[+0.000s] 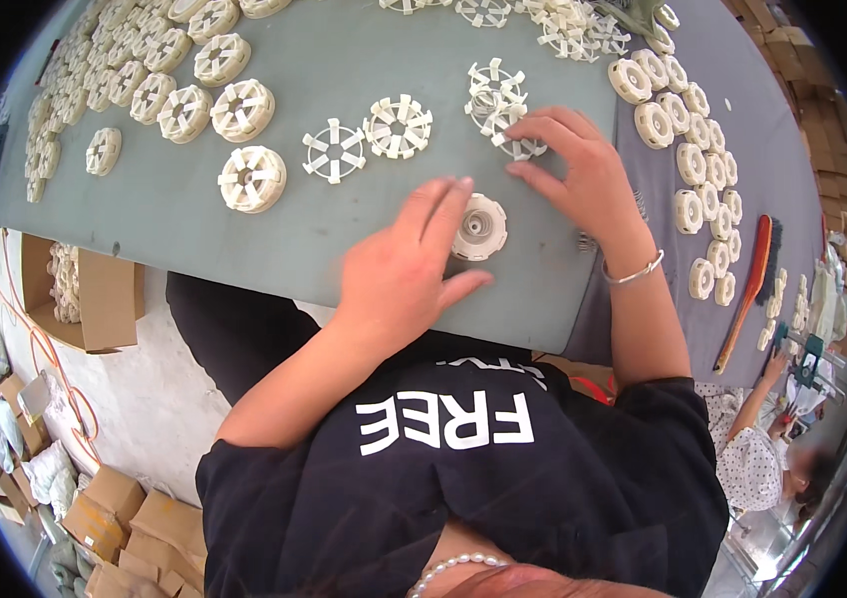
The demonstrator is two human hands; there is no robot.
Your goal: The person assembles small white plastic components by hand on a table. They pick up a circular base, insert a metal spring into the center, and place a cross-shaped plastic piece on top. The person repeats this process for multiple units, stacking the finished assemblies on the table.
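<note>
Grey-green table (334, 224). Left hand (392, 267): thumb, fingers apart beside round cream housing (481, 230). Right hand (593, 177): at spoked ring (521, 150), can't tell grip.

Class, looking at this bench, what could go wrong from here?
The white cup sits right by the left hand; a nudge might shift what looks like a coil inside it.

The right hand is at a cluster of overlapping spoked rings, which could snag on one another or come up together.
</note>
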